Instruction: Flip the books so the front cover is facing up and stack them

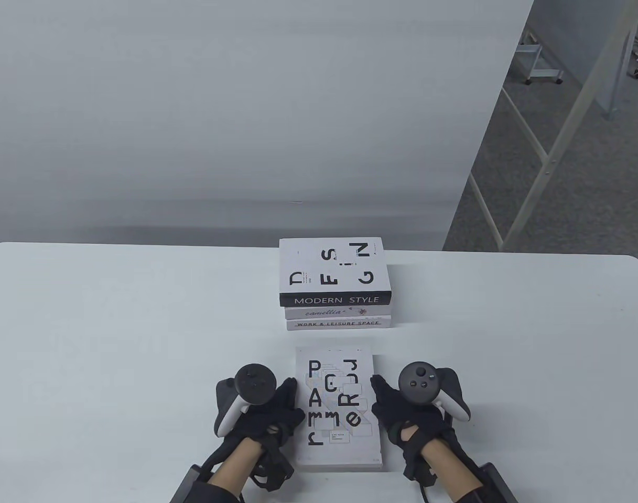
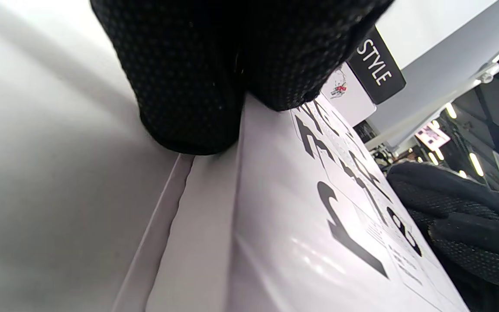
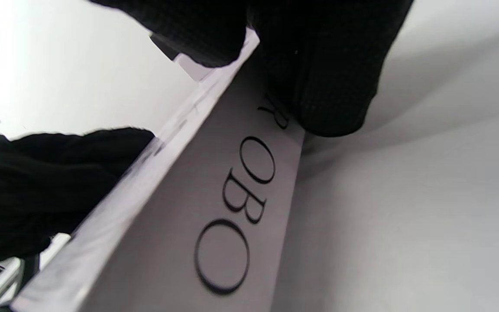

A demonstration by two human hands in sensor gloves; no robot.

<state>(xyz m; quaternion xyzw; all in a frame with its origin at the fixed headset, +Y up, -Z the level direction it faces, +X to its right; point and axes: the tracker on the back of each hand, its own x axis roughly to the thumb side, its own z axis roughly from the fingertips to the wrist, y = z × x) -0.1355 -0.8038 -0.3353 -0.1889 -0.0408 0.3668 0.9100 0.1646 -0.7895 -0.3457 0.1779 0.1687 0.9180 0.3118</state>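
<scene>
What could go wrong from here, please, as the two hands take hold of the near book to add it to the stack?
1. The left hand and right hand touch only the side edges of the near book; its glossy cover could slip as it rises.

2. The stack has three books, not perfectly squared, and stands close behind; a careless placement might nudge the top book off line.
</scene>
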